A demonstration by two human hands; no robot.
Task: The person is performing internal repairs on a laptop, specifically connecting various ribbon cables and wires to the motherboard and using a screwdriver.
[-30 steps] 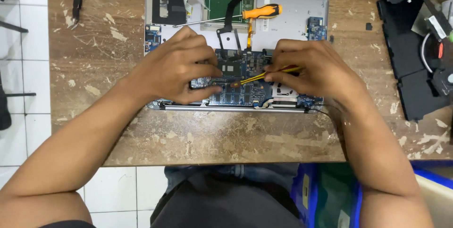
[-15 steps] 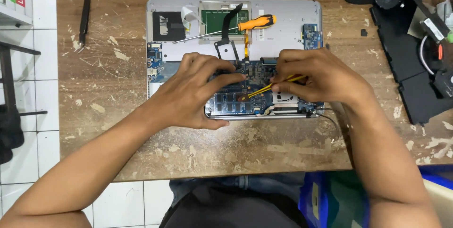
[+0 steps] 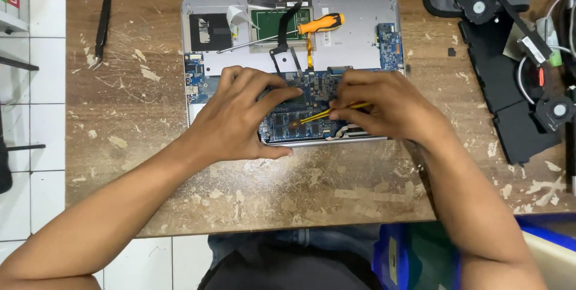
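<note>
On a scarred wooden worktop [image 3: 252,200]: left hand [image 3: 243,119] pressing an opened laptop [image 3: 354,38], right hand [image 3: 390,107] fingers pinching yellow tweezers [image 3: 318,114]; slip risks scratching the circuit board [image 3: 300,123].

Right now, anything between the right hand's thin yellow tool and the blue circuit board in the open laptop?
Nothing visible. The right hand holds the thin yellow tool with its tip already at the blue circuit board. The left hand rests on the board just left of the tip, not across it.
</note>
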